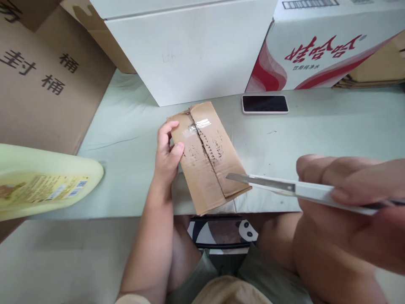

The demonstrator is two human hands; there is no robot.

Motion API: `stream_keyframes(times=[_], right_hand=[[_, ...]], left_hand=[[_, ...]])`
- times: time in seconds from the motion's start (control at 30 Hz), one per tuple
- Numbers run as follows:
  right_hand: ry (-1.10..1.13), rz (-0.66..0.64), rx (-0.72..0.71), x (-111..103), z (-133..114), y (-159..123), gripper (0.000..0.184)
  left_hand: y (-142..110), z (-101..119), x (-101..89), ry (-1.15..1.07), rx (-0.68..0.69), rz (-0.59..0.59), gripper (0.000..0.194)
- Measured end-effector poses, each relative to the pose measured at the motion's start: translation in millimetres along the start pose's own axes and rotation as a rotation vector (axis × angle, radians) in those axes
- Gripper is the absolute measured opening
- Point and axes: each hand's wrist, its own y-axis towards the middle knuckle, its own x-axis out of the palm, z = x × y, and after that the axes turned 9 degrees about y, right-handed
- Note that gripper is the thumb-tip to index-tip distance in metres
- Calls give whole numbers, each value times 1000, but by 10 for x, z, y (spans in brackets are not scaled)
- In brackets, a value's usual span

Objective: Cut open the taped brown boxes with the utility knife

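Observation:
A small brown cardboard box is tilted at the front of the green-covered surface. Along its top runs a ragged seam with a strip of clear tape near the far end. My left hand grips the box's left side, thumb on top. In my right hand, close to the camera, is a white box cutter with its blade out. The blade tip points left and overlaps the box's near right corner in view; whether it touches I cannot tell.
A phone lies behind the box to the right. White cartons and a red-and-white carton stand at the back. On the left are a large brown carton and a pale yellow-green bottle lying sideways.

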Motion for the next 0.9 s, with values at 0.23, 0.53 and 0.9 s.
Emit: stream_keyframes(times=[0.23, 0.53, 0.9], right_hand=[[-132, -208, -155, -47, 38, -14, 32], [-163, -268, -192, -55, 37, -15, 29], [-131, -285, -197, -6, 106, -49, 26]], left_hand=[[1, 55, -5, -9, 19, -5, 60], [-21, 25, 11, -27, 14, -1, 61], [-23, 11, 12, -2, 21, -16, 61]])
